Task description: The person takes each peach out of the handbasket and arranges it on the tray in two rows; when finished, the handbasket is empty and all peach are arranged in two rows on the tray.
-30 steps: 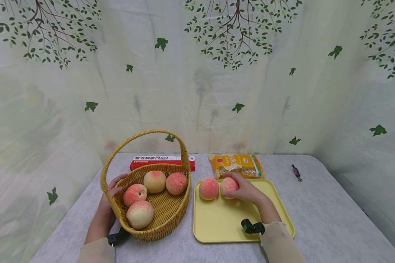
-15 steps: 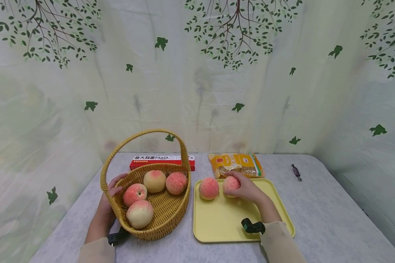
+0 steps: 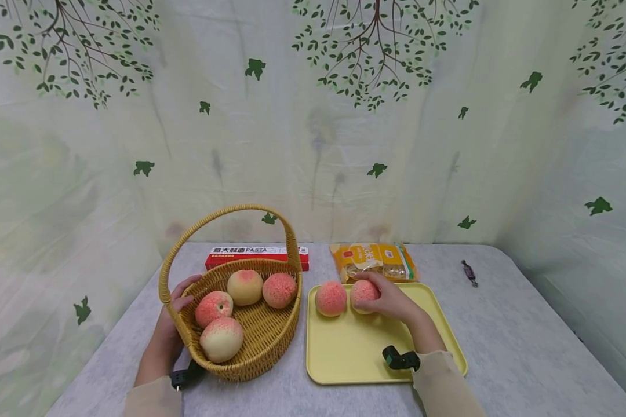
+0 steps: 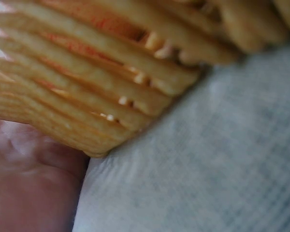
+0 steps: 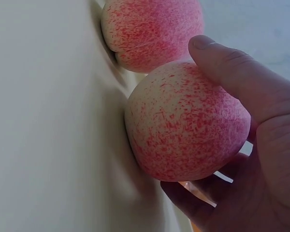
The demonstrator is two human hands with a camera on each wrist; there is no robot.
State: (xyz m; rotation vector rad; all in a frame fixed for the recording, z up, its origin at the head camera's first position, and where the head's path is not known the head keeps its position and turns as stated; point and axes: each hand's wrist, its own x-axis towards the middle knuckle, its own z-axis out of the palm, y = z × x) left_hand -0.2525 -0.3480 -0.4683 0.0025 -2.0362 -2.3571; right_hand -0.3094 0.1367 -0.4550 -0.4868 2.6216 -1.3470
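Note:
My right hand (image 3: pixel 388 298) grips a pink peach (image 5: pixel 188 125), its thumb on one side and fingers on the other. That peach sits low over the yellow tray (image 3: pixel 355 359), close beside a second peach (image 3: pixel 331 299) on the tray. On the left stands a wicker basket (image 3: pixel 263 341) with a tall arched handle. Several peaches lie in it, among them a pale one (image 3: pixel 222 340) at the front. My left hand (image 3: pixel 174 315) rests against the basket's left side, fingers fairly straight at the rim. In the left wrist view the palm is beside the woven wall; the fingertips are hidden.
Behind the basket lies a red and white pasta box (image 3: pixel 257 256). An orange food packet (image 3: pixel 374 262) lies against the tray's far edge. A small dark wrapped item (image 3: pixel 470 274) is at the right. A leaf-printed curtain (image 3: pixel 313 145) surrounds the grey table (image 3: pixel 516 347).
The peach in my right hand shifted slightly to the right, then back left towards the other peach. My left hand and the basket have stayed in place.

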